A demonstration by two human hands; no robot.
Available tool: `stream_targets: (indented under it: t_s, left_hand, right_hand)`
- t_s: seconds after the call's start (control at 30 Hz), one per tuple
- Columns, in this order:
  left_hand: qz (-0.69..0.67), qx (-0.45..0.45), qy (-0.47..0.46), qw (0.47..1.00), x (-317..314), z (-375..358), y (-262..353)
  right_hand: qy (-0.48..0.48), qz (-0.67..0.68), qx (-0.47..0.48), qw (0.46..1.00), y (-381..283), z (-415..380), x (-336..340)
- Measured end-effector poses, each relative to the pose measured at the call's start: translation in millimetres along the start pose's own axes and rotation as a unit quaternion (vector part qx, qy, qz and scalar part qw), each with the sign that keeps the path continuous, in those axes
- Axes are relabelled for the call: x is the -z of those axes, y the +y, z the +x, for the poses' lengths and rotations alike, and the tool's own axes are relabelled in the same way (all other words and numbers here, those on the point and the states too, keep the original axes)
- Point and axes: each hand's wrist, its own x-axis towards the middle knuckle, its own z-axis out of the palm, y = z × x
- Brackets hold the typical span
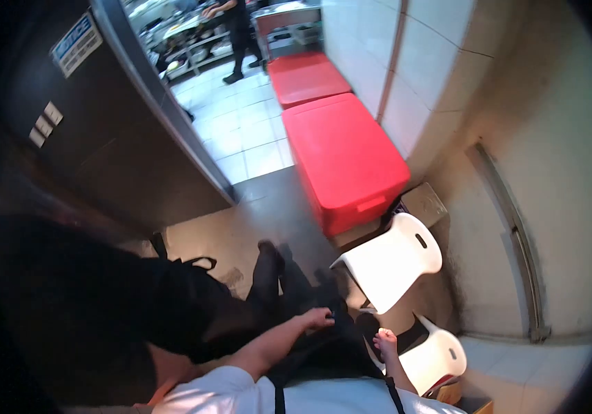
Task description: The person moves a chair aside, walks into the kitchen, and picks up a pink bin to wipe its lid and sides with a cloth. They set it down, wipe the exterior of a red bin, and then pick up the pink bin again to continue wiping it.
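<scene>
Head view: both hands' fingers (323,319) lie flat (unclenched) on dark apron (323,352).

Grey floor (268,207): two red bins (344,152) (end to end), white chairs (392,259).

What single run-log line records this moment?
left hand: on black apron | right hand: beside white chair | red bin: ahead
</scene>
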Motion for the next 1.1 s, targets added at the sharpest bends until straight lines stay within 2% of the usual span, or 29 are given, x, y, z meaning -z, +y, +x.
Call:
stream_targets:
  t_s: [0.07, 0.1, 0.13, 0.2, 0.23, 0.27, 0.4, 0.47, 0.53, 0.57, 0.6, 0.67, 0.77, 0.87, 0.9, 0.97, 1.0, 1.03, 1.07, 1.1]
  left_hand:
    - [-0.135, 0.046, 0.079, 0.987, 41, 0, 3]
    - [-0.191, 0.053, 0.133, 0.971, 52, 6, -13]
    - [-0.242, 0.059, 0.184, 0.951, 62, 12, -34]
    - [-0.269, 0.108, 0.252, 0.923, 92, -5, -61]
    - [-0.258, 0.132, 0.29, 0.912, 99, -13, -81]
    - [-0.247, 0.156, 0.328, 0.899, 106, -23, -100]
    - [-0.375, 0.251, 0.389, 0.803, 112, -77, -141]
    - [-0.284, 0.315, 0.358, 0.832, 96, -95, -175]
    - [-0.261, 0.372, 0.331, 0.827, 69, -104, -207]
    - [-0.286, 0.386, 0.307, 0.822, 60, -109, -210]
    - [-0.311, 0.397, 0.282, 0.816, 58, -116, -210]
    - [-0.386, 0.452, 0.171, 0.786, 74, -127, -197]
    - [-0.373, 0.442, 0.036, 0.815, 99, -113, -235]
    - [-0.349, 0.385, 0.115, 0.847, 155, -81, -270]
    - [-0.289, 0.367, 0.088, 0.88, 179, -60, -303]
    - [-0.344, 0.391, 0.094, 0.848, 264, -39, -311]
    - [-0.33, 0.338, 0.187, 0.861, 291, -27, -325]
    - [-0.308, 0.282, 0.281, 0.864, 326, -14, -340]
    - [-0.375, 0.255, 0.3, 0.839, 371, -4, -347]
    - [-0.435, 0.213, 0.321, 0.814, 409, 2, -350]
  right_hand:
    - [-0.004, -0.024, 0.016, 1.0, -41, 2, -11]
    - [-0.01, -0.022, 0.007, 1.0, -50, 5, -11]
    - [-0.009, -0.076, 0.003, 0.997, -43, 18, -3]
    - [-0.001, -0.181, -0.003, 0.983, -32, 47, 13]
    - [0.016, -0.301, -0.001, 0.954, -87, 9, 4]
    - [0.023, -0.325, -0.052, 0.944, -95, 14, 9]
    - [0.032, -0.284, -0.094, 0.954, -108, 52, 33]
    - [0.031, -0.247, -0.1, 0.963, -112, 83, 29]
    - [0.042, -0.216, -0.104, 0.97, -125, 105, 16]
    - [0.007, -0.245, -0.101, 0.964, -137, 114, 6]
    - [0.018, -0.224, -0.09, 0.97, -153, 120, -12]
    - [0.04, -0.181, -0.069, 0.98, -181, 130, -57]
    - [0.028, -0.178, -0.034, 0.983, -224, 151, -124]
    - [0.028, -0.223, -0.001, 0.974, -255, 171, -192]
    - [0.027, -0.245, 0.008, 0.969, -258, 178, -213]
    - [0.027, -0.319, -0.008, 0.947, -293, 170, -260]
    - [0.023, -0.36, 0.032, 0.932, -318, 154, -292]
    - [0.013, -0.37, 0.014, 0.929, -333, 152, -312]
    - [0.002, -0.374, -0.003, 0.928, -342, 152, -336]
    - [-0.01, -0.364, 0.023, 0.931, -340, 163, -346]
